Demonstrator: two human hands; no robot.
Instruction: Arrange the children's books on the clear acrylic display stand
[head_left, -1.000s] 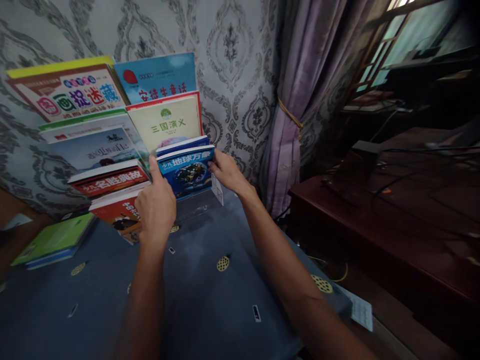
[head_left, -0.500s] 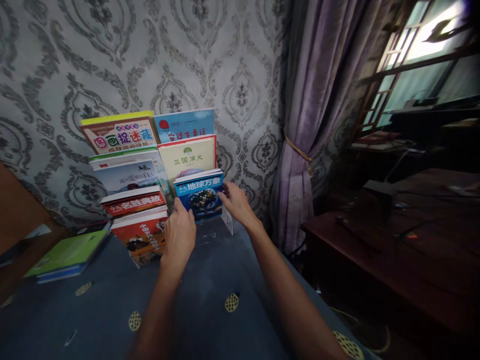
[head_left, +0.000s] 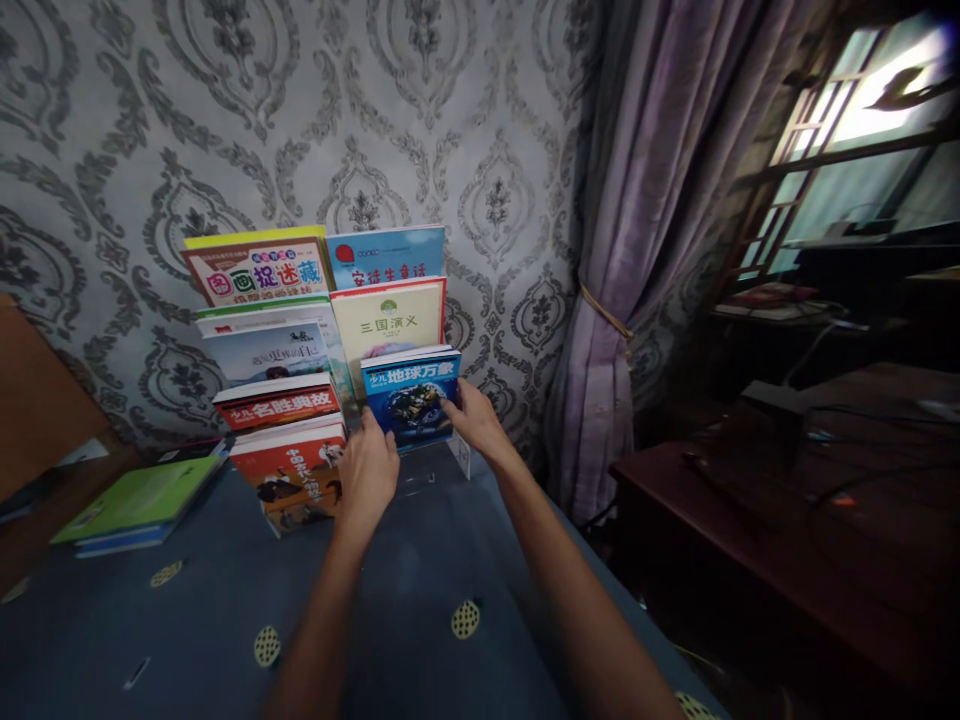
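Observation:
A blue book with a globe on its cover [head_left: 411,398] stands in the right column of a clear tiered book rack [head_left: 463,458]. My left hand [head_left: 370,462] grips its lower left edge, and my right hand [head_left: 475,415] has its fingers and thumb on the right edge. Behind it rises a cream book with a red border [head_left: 390,318], and farther back a light blue book [head_left: 386,255]. The left column holds an orange-red book [head_left: 292,475] in front, a red book [head_left: 277,405], a landscape-cover book [head_left: 270,350] and a picture book with a yellow top [head_left: 255,270].
A green book [head_left: 142,495] lies on a blue one at the left of the blue tablecloth [head_left: 405,640]. Patterned wallpaper [head_left: 300,110] backs the rack. To the right hang a purple curtain [head_left: 637,250] and a dark red table [head_left: 697,530] with cables.
The view has shifted slightly, so the rack and books appear a little farther right. Both hands stay at the blue globe book, which sits slightly lower in the picture.

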